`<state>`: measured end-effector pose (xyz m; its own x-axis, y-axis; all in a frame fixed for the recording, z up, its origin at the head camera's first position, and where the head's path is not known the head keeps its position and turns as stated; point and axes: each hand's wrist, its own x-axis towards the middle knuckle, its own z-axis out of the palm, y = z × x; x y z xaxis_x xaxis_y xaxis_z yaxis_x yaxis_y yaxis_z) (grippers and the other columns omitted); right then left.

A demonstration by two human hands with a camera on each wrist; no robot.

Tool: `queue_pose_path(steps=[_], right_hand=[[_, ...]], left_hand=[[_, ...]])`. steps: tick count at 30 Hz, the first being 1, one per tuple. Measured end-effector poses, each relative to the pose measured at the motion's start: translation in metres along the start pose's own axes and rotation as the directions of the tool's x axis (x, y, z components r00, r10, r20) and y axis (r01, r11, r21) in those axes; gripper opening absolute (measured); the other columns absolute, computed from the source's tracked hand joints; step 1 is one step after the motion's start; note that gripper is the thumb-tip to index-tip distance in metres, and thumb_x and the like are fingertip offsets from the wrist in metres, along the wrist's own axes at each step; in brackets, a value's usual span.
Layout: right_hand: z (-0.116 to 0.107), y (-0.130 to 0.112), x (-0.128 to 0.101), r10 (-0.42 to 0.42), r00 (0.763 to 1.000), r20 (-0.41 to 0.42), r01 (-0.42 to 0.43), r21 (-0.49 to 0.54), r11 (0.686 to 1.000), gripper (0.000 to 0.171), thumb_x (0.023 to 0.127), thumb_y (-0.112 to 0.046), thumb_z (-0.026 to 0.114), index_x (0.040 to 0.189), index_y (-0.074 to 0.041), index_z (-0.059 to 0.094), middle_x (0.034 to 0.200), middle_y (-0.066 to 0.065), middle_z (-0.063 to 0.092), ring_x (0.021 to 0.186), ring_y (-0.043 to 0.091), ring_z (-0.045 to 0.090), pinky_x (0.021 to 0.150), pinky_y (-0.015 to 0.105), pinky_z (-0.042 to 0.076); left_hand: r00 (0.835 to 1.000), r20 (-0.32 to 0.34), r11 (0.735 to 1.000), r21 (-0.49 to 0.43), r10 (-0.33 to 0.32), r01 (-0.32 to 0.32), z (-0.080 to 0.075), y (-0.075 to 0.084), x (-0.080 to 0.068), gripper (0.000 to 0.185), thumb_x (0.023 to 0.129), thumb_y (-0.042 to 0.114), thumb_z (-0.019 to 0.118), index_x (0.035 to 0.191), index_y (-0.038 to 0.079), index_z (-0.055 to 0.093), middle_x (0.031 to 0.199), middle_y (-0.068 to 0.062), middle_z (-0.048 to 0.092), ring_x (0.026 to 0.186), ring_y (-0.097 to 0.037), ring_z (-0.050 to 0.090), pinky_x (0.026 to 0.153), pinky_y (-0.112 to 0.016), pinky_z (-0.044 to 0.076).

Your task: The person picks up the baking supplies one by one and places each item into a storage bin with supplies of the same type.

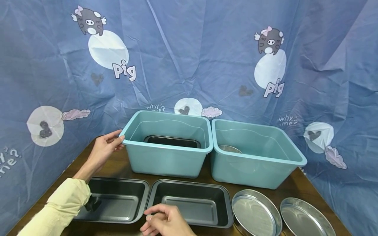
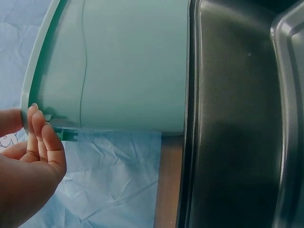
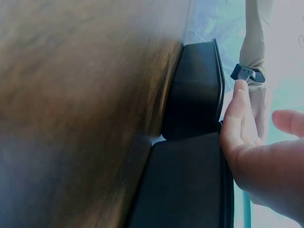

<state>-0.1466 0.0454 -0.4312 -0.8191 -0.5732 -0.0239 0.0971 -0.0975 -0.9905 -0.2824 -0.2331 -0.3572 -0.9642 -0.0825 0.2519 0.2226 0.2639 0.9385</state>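
Note:
At its left front corner, the rim of the left turquoise plastic bin (image 1: 165,162) is pinched between the thumb and fingers of my left hand (image 1: 103,149). The left wrist view shows that hand (image 2: 40,156) with fingertips tucked under the rim. Inside this bin lies a dark loaf pan (image 1: 174,141). My right hand (image 1: 166,220) holds nothing; its fingers are loosely bent near the front edges of two dark loaf pans. One is the left loaf pan (image 1: 118,208), partly hidden by my left sleeve, the other the right loaf pan (image 1: 196,206).
A second turquoise bin (image 1: 248,172) stands at the right with a round metal pan (image 1: 230,149) partly visible inside. Two round metal pans (image 1: 257,213) lie at the front right of the brown table (image 1: 290,182). A blue printed cloth (image 1: 189,59) hangs behind.

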Motion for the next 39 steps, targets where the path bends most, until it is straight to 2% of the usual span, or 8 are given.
queue_pose_path(steps=[3, 9, 14, 19, 25, 30, 39], right_hand=[[-0.0003, -0.0004, 0.0008, -0.003, 1.0, -0.002, 0.003, -0.019, 1.0, 0.023, 0.099, -0.005, 0.061, 0.118, 0.004, 0.07, 0.094, 0.02, 0.076, 0.081, 0.02, 0.075, 0.068, 0.024, 0.06], [-0.0016, -0.0004, 0.0025, -0.015, 1.0, -0.014, 0.014, -0.063, 0.998, 0.025, 0.096, -0.004, 0.059, 0.117, 0.004, 0.07, 0.091, 0.016, 0.076, 0.08, 0.016, 0.075, 0.072, 0.029, 0.061], [-0.0014, 0.0006, 0.0044, -0.03, 0.999, -0.039, 0.027, -0.084, 0.996, 0.025, 0.094, -0.002, 0.059, 0.115, 0.005, 0.07, 0.09, 0.018, 0.076, 0.079, 0.017, 0.075, 0.073, 0.03, 0.061], [-0.001, 0.0019, 0.0064, -0.075, 0.994, -0.074, 0.065, -0.129, 0.99, 0.022, 0.093, 0.001, 0.06, 0.113, 0.006, 0.07, 0.087, 0.017, 0.075, 0.079, 0.024, 0.076, 0.072, 0.027, 0.06], [-0.0005, 0.0019, 0.0079, -0.12, 0.991, -0.067, 0.105, -0.19, 0.976, 0.029, 0.09, 0.006, 0.059, 0.117, 0.009, 0.067, 0.088, 0.013, 0.076, 0.079, 0.02, 0.076, 0.072, 0.02, 0.058], [0.001, 0.0021, 0.0079, -0.105, 0.992, -0.063, 0.092, -0.19, 0.977, 0.039, 0.088, 0.007, 0.058, 0.126, 0.014, 0.061, 0.089, 0.011, 0.076, 0.08, 0.015, 0.075, 0.077, 0.021, 0.058], [0.0019, 0.0044, 0.0083, -0.075, 0.992, -0.101, 0.054, -0.196, 0.979, 0.038, 0.087, 0.006, 0.059, 0.124, 0.013, 0.066, 0.091, 0.013, 0.076, 0.086, 0.028, 0.076, 0.078, 0.02, 0.058]], left_hand=[[1.0, -0.001, 1.0, 0.003, 0.004, -0.004, -0.0002, 0.0004, 0.0004, 0.054, 0.107, 0.014, 0.057, 0.15, -0.016, 0.04, 0.085, 0.005, 0.065, 0.075, -0.002, 0.061, 0.068, -0.017, 0.052], [1.0, 0.004, 1.0, -0.004, -0.003, 0.003, 0.0001, -0.0005, 0.0022, 0.055, 0.107, 0.013, 0.057, 0.15, -0.016, 0.038, 0.084, 0.005, 0.066, 0.075, -0.002, 0.061, 0.068, -0.017, 0.052], [1.0, 0.011, 1.0, 0.007, -0.016, 0.016, -0.0003, -0.0027, 0.0035, 0.055, 0.108, 0.013, 0.055, 0.151, -0.016, 0.037, 0.086, 0.003, 0.066, 0.074, 0.0, 0.06, 0.068, -0.016, 0.052], [1.0, 0.02, 1.0, 0.001, -0.024, 0.024, 0.0001, -0.0002, 0.0028, 0.055, 0.108, 0.014, 0.056, 0.151, -0.015, 0.037, 0.088, 0.002, 0.066, 0.075, -0.001, 0.061, 0.069, -0.017, 0.052], [1.0, 0.02, 1.0, 0.001, -0.014, 0.014, -0.0006, 0.003, 0.0005, 0.054, 0.108, 0.014, 0.056, 0.15, -0.015, 0.039, 0.088, 0.002, 0.066, 0.075, -0.001, 0.06, 0.069, -0.017, 0.053], [1.0, 0.021, 1.0, 0.003, -0.012, 0.012, -0.0014, 0.0022, 0.0008, 0.054, 0.108, 0.013, 0.056, 0.15, -0.015, 0.039, 0.087, 0.002, 0.066, 0.075, -0.001, 0.06, 0.07, -0.018, 0.053], [0.999, 0.019, 1.0, -0.005, -0.029, 0.029, -0.0005, 0.0003, 0.0029, 0.055, 0.108, 0.013, 0.056, 0.151, -0.014, 0.038, 0.088, 0.003, 0.067, 0.076, -0.001, 0.062, 0.071, -0.017, 0.053]])
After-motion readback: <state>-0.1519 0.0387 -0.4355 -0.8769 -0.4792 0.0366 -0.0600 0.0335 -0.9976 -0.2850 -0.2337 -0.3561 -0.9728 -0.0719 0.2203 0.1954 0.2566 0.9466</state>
